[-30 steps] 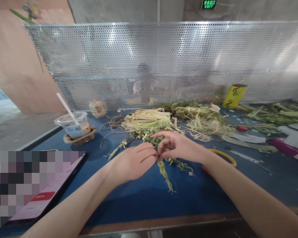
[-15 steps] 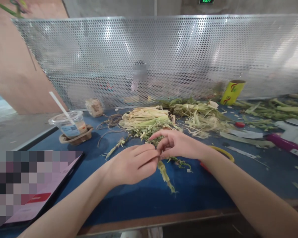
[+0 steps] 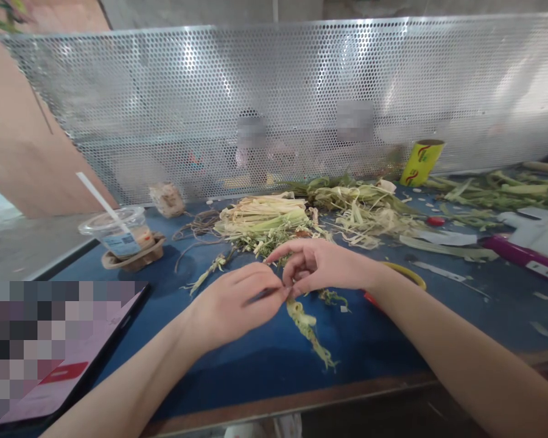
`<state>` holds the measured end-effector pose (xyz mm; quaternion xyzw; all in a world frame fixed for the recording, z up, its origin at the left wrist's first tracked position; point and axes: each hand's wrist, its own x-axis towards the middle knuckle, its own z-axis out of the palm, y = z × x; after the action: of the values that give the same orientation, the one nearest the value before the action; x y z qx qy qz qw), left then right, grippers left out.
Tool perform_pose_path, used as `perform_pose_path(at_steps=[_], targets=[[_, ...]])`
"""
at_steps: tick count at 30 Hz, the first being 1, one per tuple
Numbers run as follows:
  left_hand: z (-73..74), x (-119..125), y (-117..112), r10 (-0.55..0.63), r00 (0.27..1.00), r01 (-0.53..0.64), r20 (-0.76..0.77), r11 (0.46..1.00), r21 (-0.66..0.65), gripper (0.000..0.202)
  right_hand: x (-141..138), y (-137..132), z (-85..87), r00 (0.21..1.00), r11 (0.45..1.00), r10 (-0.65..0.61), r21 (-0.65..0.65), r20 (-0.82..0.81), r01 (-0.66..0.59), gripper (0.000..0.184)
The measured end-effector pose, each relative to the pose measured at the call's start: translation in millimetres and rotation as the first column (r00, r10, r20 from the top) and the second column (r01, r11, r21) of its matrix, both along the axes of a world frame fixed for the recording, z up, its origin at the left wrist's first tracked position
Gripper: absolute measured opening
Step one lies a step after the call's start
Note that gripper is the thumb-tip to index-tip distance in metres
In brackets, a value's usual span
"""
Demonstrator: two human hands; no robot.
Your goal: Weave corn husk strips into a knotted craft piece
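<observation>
In the middle of the head view, my left hand (image 3: 242, 298) and my right hand (image 3: 315, 267) meet with fingertips pinched together. From the pinch hangs a knotted pale green husk strand (image 3: 307, 322), its frayed end pointing down toward the table's front edge. The exact grip point is hidden by the fingers. Just beyond my hands lies a bundle of pale husks (image 3: 262, 214), with small leafy green sprigs (image 3: 269, 242) along its near side. A similar knotted piece (image 3: 209, 272) rests on the blue table left of my right hand's fingers.
Dry husk strips (image 3: 369, 213), a yellow roll (image 3: 422, 162), a purple-handled tool (image 3: 525, 258), a metal blade (image 3: 438, 271) and yellow-red scissors handles (image 3: 404, 277) lie around the right. Leftward are a cup with a straw (image 3: 123, 234), brown twine (image 3: 198, 225) and a tablet (image 3: 68, 371). Behind stands a perforated metal screen (image 3: 278, 79).
My left thumb and fingers have parted slightly while the fingertips stay pinched. The hanging husk strand shows more of its length and swings a little rightward. The camera view has shifted slightly.
</observation>
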<state>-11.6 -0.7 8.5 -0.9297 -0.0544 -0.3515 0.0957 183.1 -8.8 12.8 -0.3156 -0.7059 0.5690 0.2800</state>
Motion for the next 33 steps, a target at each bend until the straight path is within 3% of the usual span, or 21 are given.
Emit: perform_pose_path(at_steps=[4, 7, 15, 18, 21, 25, 28, 30, 33], targets=[[0.1, -3.7, 7.7, 0.010, 0.997, -0.013, -0.080, 0.999, -0.040, 0.015, -1.2, -2.7, 1.0, 0.986, 0.979, -0.151, 0.150, 0.063, 0.141, 0.039], [0.1, -4.7, 9.6, 0.026, 0.990, -0.038, -0.139, 0.996, -0.084, 0.018, -2.6, -5.8, 1.4, 0.959, 0.942, -0.232, 0.284, 0.164, 0.179, 0.031], [1.5, -10.1, 12.8, -0.001, 0.946, -0.050, -0.325, 0.988, -0.148, 0.022, -8.8, -9.8, -0.7, 0.907, 0.907, -0.302, 0.381, 0.295, 0.178, 0.029], [4.5, -11.5, 13.7, -0.045, 0.938, -0.013, -0.344, 0.986, -0.166, 0.022, -11.0, -10.8, -0.4, 0.905, 0.907, -0.303, 0.382, 0.298, 0.178, 0.030], [5.0, -10.8, 13.2, 0.005, 0.947, -0.059, -0.320, 0.986, -0.158, 0.022, -12.4, -11.5, 1.0, 0.903, 0.889, -0.337, 0.405, 0.268, 0.211, 0.027], [2.4, -7.2, 10.6, 0.108, 0.963, -0.113, -0.247, 0.994, -0.005, 0.023, -11.8, -10.4, 0.6, 0.904, 0.879, -0.370, 0.395, 0.213, 0.267, 0.021], [2.2, -5.4, 9.5, 0.095, 0.974, -0.075, -0.205, 0.992, 0.103, 0.021, -10.0, -8.5, -2.5, 0.913, 0.884, -0.367, 0.371, 0.179, 0.282, 0.019], [3.2, -5.7, 9.8, 0.057, 0.985, -0.044, -0.165, 0.996, 0.084, 0.019, -9.6, -7.6, -4.0, 0.924, 0.896, -0.351, 0.341, 0.152, 0.284, 0.017], [4.5, -7.3, 10.4, 0.023, 0.999, -0.026, -0.024, 0.993, -0.114, 0.013, -10.9, -7.8, -3.1, 0.949, 0.934, -0.307, 0.214, 0.070, 0.287, 0.017]])
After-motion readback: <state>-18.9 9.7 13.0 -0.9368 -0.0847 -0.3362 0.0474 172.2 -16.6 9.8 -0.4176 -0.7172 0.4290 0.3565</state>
